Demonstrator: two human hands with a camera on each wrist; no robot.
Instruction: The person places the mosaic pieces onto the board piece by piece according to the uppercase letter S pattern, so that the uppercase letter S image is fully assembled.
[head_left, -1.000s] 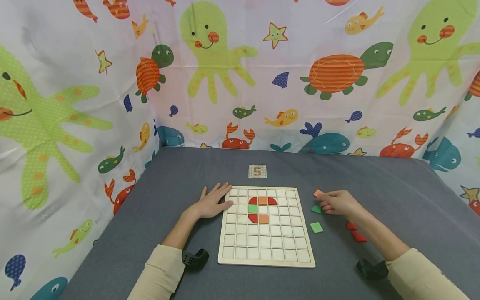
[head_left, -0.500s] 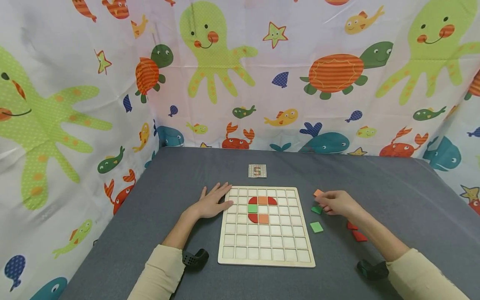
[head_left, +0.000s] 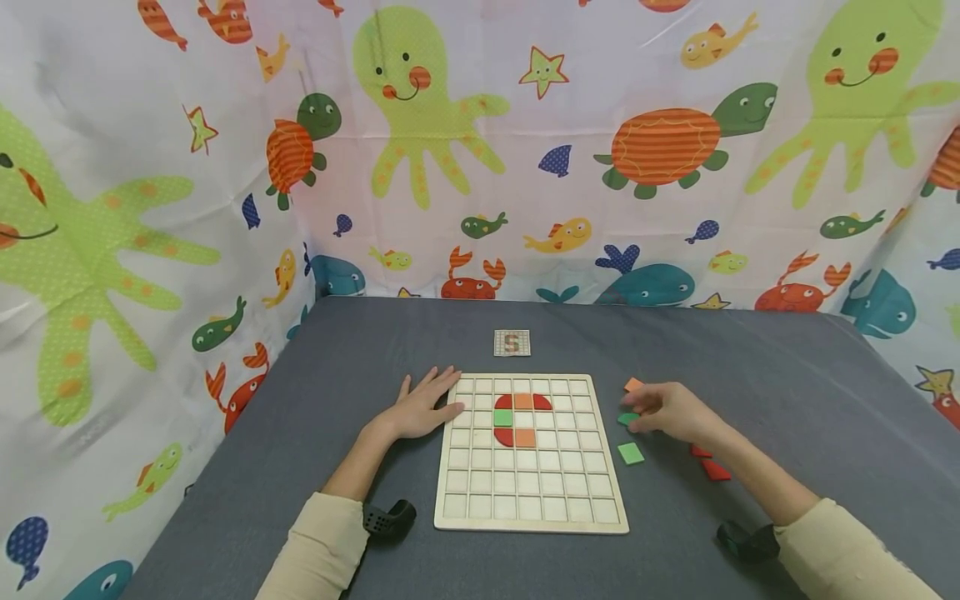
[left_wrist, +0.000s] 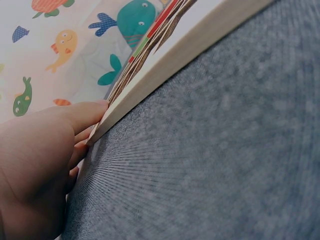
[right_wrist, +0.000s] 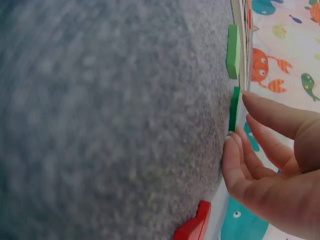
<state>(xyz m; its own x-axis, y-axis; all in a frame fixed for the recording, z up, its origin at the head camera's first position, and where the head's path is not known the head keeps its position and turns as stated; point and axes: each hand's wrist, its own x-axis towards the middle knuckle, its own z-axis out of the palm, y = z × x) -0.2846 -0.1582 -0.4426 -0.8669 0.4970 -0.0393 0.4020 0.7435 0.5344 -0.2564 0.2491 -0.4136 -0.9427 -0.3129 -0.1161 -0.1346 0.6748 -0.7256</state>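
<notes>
My left hand lies with fingers spread at the upper left edge of a pale wooden grid board; its thumb overlaps the board's rim in the left wrist view. Set into the board are curved red tiles, orange square tiles and a light green square tile. To the right of the board, my right hand has its thumb and index finger at opposite ends of a dark green tile, pinching it close to the cloth. The hand partly covers this tile in the head view.
An orange tile lies just beyond the right hand, and a loose light green tile lies nearer the board. Red tiles sit beside the right forearm. Behind the board is a small pattern card. A printed curtain hangs behind the table.
My right hand's thumb and index finger have spread from a bunched pose and come around the dark green tile. The left hand stays put. The head view has shifted slightly.
</notes>
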